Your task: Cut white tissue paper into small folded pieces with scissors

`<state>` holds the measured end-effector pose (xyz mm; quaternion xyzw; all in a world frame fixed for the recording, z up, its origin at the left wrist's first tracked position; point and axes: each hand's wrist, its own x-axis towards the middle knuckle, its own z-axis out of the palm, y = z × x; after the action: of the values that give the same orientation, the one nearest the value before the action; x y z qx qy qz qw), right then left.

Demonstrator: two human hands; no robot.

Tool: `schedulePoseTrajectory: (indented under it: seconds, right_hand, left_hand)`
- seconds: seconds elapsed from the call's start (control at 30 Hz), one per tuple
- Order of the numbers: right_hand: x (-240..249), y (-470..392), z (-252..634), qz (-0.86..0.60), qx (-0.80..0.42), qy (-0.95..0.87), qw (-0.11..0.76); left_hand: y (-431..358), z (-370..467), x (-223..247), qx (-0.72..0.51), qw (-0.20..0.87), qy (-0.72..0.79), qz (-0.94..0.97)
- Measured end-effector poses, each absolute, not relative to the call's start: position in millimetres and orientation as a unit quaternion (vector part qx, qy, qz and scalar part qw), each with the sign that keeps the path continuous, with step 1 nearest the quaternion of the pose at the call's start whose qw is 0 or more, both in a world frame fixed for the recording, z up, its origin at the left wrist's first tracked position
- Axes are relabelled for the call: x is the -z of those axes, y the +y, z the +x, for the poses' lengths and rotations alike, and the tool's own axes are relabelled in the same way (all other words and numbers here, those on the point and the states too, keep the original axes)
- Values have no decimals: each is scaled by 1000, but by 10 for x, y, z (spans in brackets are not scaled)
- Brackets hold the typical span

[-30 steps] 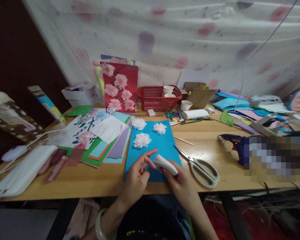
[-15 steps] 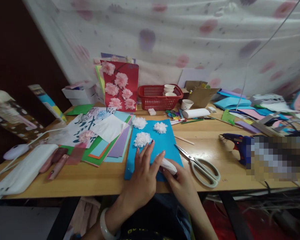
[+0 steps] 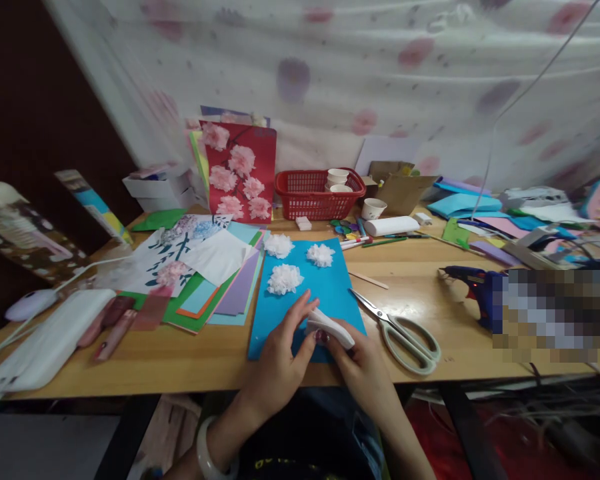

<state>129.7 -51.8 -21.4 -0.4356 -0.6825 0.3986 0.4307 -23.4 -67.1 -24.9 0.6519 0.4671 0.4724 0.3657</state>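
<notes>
A folded white paper piece (image 3: 336,328) is pinched in my right hand (image 3: 360,360), above the lower right of a blue sheet (image 3: 325,287). My left hand (image 3: 283,353) has its thumb and fingers closed on the left end of the same piece. Three ruffled white paper flowers lie on the blue sheet: one at the top left (image 3: 279,246), one at the top right (image 3: 321,255) and one below them (image 3: 285,279). Scissors (image 3: 405,337) rest just right of the sheet, with blades pointing up and left.
Coloured papers (image 3: 230,287) are spread at the left, near a white power bank-like object (image 3: 55,333). A red basket (image 3: 310,205) with cups and a red flower card (image 3: 245,173) stand behind. A blue glue gun (image 3: 473,287) lies at the right.
My left hand has drawn back from over the blue sheet, and its fingers have come together on the white paper piece. My right hand has stayed nearly in place, still holding it.
</notes>
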Motion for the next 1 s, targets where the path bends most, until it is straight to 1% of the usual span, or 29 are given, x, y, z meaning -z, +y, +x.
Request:
schedulePoseTrajectory:
  seconds: [0.07,0.2,0.33,0.5,0.63,0.73,0.87,1.0]
  right_hand:
    - [206,-524,1314,-425,-405,-687,428]
    - [179,-541,1356,-423,-415,-690,416]
    - [151,-549,1369,-462,-434,-651,418]
    - [182,-560,1346,-493,-523,-525,455]
    - [214,-544,1304,-467,-609,-389,511]
    - [209,-522,1284,-455,-635,-319,537]
    - [191,-510,1289,-455,-637,-322,532]
    - [195,-526,1289,-449,-642,-329,528]
  left_hand:
    - [-657,-235,229,-475,410,471,620]
    - [-643,-235,189,-508,435,481,567]
    - [-642,-240,168,-512,463,478,543]
    - [-651,-256,134,-497,479,485,536]
    - [-647,-274,107,-500,486,487,526]
    - [-639,-292,99,-518,517,476,487]
    - [-642,-289,83,-497,555,473,470]
    - [-657,-215,95,-490,536,497,475]
